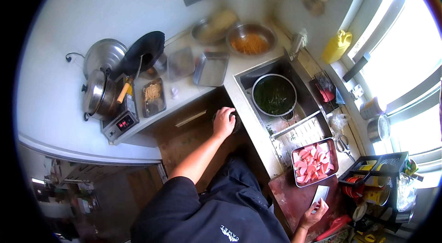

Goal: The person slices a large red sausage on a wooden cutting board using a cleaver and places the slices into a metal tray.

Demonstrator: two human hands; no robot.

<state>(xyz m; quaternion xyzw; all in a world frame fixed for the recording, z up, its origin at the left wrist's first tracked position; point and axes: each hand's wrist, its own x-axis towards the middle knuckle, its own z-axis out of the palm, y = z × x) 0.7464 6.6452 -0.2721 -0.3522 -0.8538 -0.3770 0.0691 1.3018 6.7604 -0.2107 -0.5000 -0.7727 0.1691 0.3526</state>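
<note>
My right hand (pixel 314 214) is closed on a cleaver (pixel 321 193), its broad pale blade above the dark red cutting board (pixel 290 195). The handle is hidden in my fingers. Just beyond it, a metal tray (pixel 295 181) of pink sliced sausage (pixel 313 162) overlaps the board's far edge. My left hand (pixel 224 122) reaches out by the counter's inner edge, fingers curled beside a dark rounded thing (pixel 237 123). Whether it grips that thing is hidden. In the sink (pixel 248 79) stands a round basin (pixel 275 95) of dark green leaves in water.
A wok (pixel 145 52), a lidded pot (pixel 99 95) and a hob (pixel 122 123) crowd the left counter. Nearby lie a tray of pale strips (pixel 153 92) and a bare metal tray (pixel 212 69). A bowl of orange shreds (pixel 251 43) stands behind. Scissors (pixel 343 144) and a black rack (pixel 377 169) are right.
</note>
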